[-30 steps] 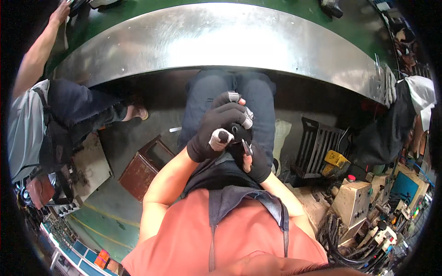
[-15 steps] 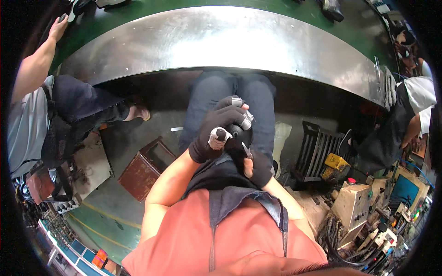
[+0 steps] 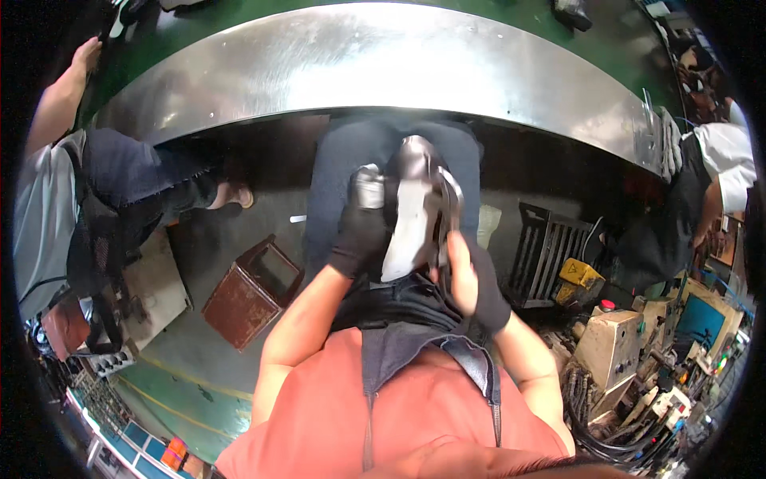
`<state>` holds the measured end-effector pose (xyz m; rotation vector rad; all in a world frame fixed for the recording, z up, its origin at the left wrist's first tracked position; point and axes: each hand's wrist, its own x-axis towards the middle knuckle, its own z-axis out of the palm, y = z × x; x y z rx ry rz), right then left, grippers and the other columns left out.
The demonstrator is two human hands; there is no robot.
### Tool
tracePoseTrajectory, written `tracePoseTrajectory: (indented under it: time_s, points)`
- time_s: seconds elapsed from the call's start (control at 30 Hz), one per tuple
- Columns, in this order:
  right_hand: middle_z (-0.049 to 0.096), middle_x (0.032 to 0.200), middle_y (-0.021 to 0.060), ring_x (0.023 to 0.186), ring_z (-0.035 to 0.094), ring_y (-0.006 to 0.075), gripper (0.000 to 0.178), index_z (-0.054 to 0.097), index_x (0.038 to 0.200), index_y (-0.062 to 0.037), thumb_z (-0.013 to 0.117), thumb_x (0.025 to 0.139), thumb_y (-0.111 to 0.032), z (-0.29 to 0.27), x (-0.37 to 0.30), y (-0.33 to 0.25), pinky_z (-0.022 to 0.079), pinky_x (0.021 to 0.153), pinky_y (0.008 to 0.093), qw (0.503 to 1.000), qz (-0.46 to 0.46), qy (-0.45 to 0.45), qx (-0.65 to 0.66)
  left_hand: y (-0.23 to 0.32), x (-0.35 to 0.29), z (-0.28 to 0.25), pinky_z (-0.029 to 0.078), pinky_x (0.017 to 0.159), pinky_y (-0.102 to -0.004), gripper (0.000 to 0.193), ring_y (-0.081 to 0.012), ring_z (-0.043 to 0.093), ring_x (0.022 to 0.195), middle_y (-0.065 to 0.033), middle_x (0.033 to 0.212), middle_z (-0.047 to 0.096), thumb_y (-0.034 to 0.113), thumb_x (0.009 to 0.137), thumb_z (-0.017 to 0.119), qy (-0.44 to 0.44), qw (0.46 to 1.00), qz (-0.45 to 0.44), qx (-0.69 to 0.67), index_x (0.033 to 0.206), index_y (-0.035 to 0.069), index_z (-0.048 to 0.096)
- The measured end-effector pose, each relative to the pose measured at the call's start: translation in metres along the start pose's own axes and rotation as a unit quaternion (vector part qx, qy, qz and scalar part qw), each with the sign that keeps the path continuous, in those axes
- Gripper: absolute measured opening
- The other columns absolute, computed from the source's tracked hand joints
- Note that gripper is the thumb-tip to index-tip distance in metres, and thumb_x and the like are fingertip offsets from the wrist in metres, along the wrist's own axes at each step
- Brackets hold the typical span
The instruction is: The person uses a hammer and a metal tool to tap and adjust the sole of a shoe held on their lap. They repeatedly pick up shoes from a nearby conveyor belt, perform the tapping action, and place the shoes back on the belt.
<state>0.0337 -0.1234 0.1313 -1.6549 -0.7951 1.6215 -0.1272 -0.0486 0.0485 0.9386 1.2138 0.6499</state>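
Note:
Over my lap, a dark shoe is held with its shiny toe pointing away from me and a pale, whitish surface along its middle. My left hand grips its left side, in a black glove with silver tape around a fingertip. On the other side my right hand, also in a black glove with bare fingers and thumb showing, closes on the shoe near its heel end. Motion smears the shoe and the fingers, and the right fingertips are partly hidden behind it.
A long metal bench runs across in front of my knees. A brown metal box stool stands on the floor at left. One person sits at left, another at right. Machinery and a yellow pedal housing stand at right.
The shoe has turned from a mostly hidden, end-on position to lie lengthwise with its pale surface showing. My left hand has moved down along its side; my right hand has shifted right.

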Motion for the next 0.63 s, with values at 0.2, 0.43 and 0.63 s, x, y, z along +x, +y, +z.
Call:
tracePoseTrajectory:
  time_s: [0.2, 0.43, 0.63]
  points:
    - [0.061, 0.075, 0.0036, 0.064, 0.057, 0.0090, 0.049, 0.062, 0.089, -0.0052, 0.041, 0.100, -0.047, -0.026, 0.054, 0.005, 0.047, 0.059, 0.0244, 0.997, 0.075, -0.026, 0.020, -0.026, 0.014, -0.014, 0.051, 0.085, -0.0435, 0.071, -0.0380, 0.064, 0.099, -0.0261, 0.123, 0.057, 0.034, 0.088, 0.062, -0.015, 0.999, -0.005, -0.034, 0.142, -0.002, 0.032]
    - [0.063, 0.078, 0.0080, 0.071, 0.059, 0.0180, 0.038, 0.063, 0.093, -0.0021, 0.050, 0.097, -0.037, -0.077, 0.052, -0.004, 0.047, 0.066, 0.0346, 0.920, -0.043, -0.181, -0.345, -0.058, -0.027, 0.023, 0.030, 0.110, -0.0447, 0.082, -0.0435, 0.036, 0.133, -0.0314, 0.142, 0.036, 0.032, 0.081, 0.070, 0.112, 0.933, 0.206, 0.273, 0.139, -0.010, 0.031]
    - [0.061, 0.072, 0.0204, 0.068, 0.062, 0.0369, 0.038, 0.061, 0.084, -0.0055, 0.057, 0.090, -0.042, -0.070, 0.085, -0.023, 0.048, 0.060, 0.0465, 0.695, -0.217, -0.156, -0.667, -0.060, -0.028, 0.027, 0.024, 0.112, -0.0483, 0.088, -0.0442, 0.031, 0.135, -0.0303, 0.146, 0.029, 0.035, 0.083, 0.068, 0.108, 0.904, 0.253, 0.326, 0.144, -0.009, 0.023]
